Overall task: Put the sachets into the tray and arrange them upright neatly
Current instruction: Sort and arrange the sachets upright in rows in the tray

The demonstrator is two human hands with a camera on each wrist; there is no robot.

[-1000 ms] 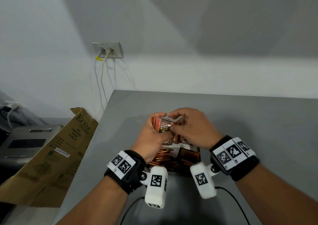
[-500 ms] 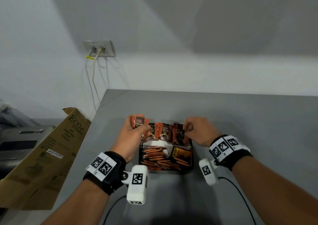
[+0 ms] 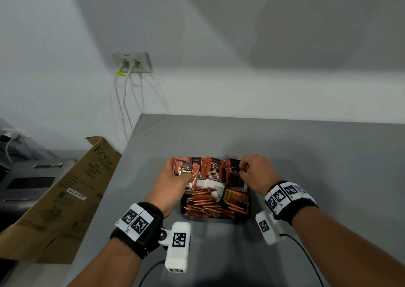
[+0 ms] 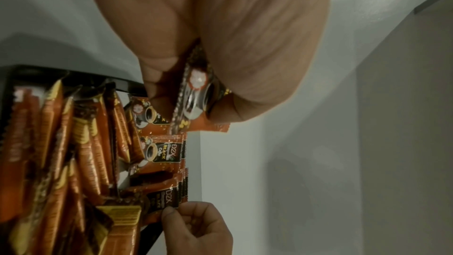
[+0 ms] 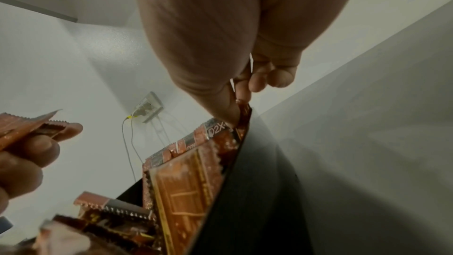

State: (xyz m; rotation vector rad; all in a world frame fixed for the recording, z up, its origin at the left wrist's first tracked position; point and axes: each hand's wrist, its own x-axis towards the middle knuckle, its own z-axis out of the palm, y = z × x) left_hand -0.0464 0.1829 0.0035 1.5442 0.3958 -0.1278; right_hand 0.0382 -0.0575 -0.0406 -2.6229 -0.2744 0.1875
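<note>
1. L hand (image 3: pixel 173 178) fingers (image 4: pixel 157 82) curl round a small bunch of sachets (image 3: pixel 185 170), thumb on front; they hold it at the left end of the tray's (image 3: pixel 215 219) far row, bottom edges just at the rim.
2. R hand (image 3: pixel 255 173) fingers (image 5: pixel 228 108) pinch the top corner of the rightmost standing sachet (image 3: pixel 234 173) at the tray's far right; the other fingers are curled in, w/ nothing else in them.
3. Change vs a sec ago: both hands were bunched together above the tray, working one packet between them. Half a sec ago they'd split apart; now they sit lower, one at each end of the back row.
4. Meaning: prob. the sort-in-hand bit is over and the row is being set. Sachets in between (image 3: pixel 213 170) stand upright, faces toward the camera, roughly level.
5. Front of tray: orange stick packs (image 3: pixel 203 202) lie flat, a gold-brown packet (image 3: pixel 235 196) beside them on the right. None stand yet.
6. Tray sits on the grey surface (image 3: pixel 306 155), near its front edge. No loose sachets visible on it.
7. Left to do, by my read: seat the L bunch, square the row, maybe stand up the flat ones.
8. Off the surface at left: cardboard box (image 3: pixel 65 199); wall socket (image 3: pixel 132 62) w/ cables above.
</note>
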